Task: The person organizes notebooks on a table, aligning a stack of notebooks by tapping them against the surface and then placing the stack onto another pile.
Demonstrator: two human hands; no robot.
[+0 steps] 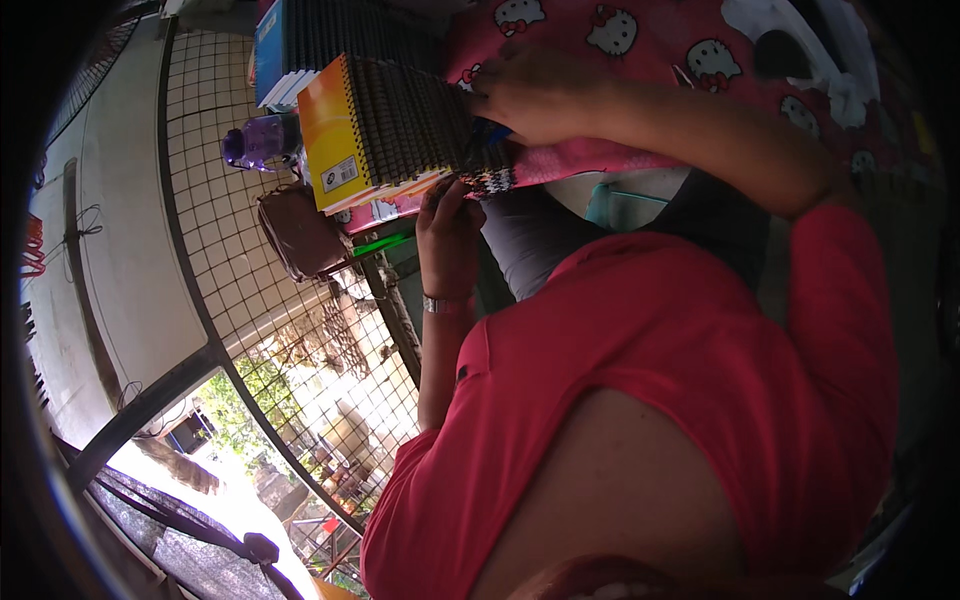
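A long row of spiral notebooks [405, 120] with dark coil bindings stands packed together on the table, its front cover orange and yellow. At the row's near edge is my left hand [447, 225], fingers curled together around something dark and small that I cannot make out. My right hand [535, 95] reaches across to the row's right end, its fingers bent against the last notebooks. A bit of blue shows beneath that palm; what the fingers grip is hidden. Behind stands a second row of notebooks [285, 55] with a blue front cover.
A pink cloth with cartoon cats [640, 75] covers the table. Left of the notebooks are a purple bottle [262, 143] and a brown pouch [297, 230], beside a wire mesh screen [215, 190]. White plastic [845, 70] lies at the far right. My legs are under the table edge.
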